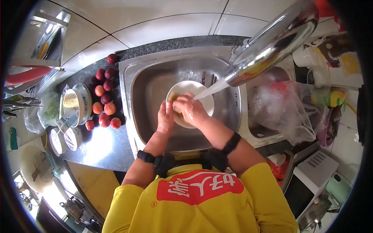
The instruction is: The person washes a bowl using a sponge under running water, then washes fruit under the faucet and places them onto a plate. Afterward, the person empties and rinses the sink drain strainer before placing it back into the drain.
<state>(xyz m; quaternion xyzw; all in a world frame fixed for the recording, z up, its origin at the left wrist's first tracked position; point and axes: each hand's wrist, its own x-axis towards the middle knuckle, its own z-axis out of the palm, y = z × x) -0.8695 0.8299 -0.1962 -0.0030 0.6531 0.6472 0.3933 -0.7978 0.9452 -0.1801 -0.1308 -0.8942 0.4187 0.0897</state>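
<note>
A round white bowl [206, 104] is held tilted inside the left basin of the steel sink [145, 83]. My left hand [165, 116] grips the bowl's left rim. Over the inside of the bowl, my right hand [189, 108] has its fingers curled and pressed close together. A yellowish-brown patch shows by its fingertips; blur hides whether it is something held. Water [211, 88] streams from the chrome tap [268, 46] and falls beside my right hand.
Several red plums or nectarines [105, 99] lie on the dark counter left of the sink. Bowls [81, 105] stand farther left. A clear plastic bag [283, 108] covers much of the right basin. Two dark sticks [213, 79] lie behind the bowl.
</note>
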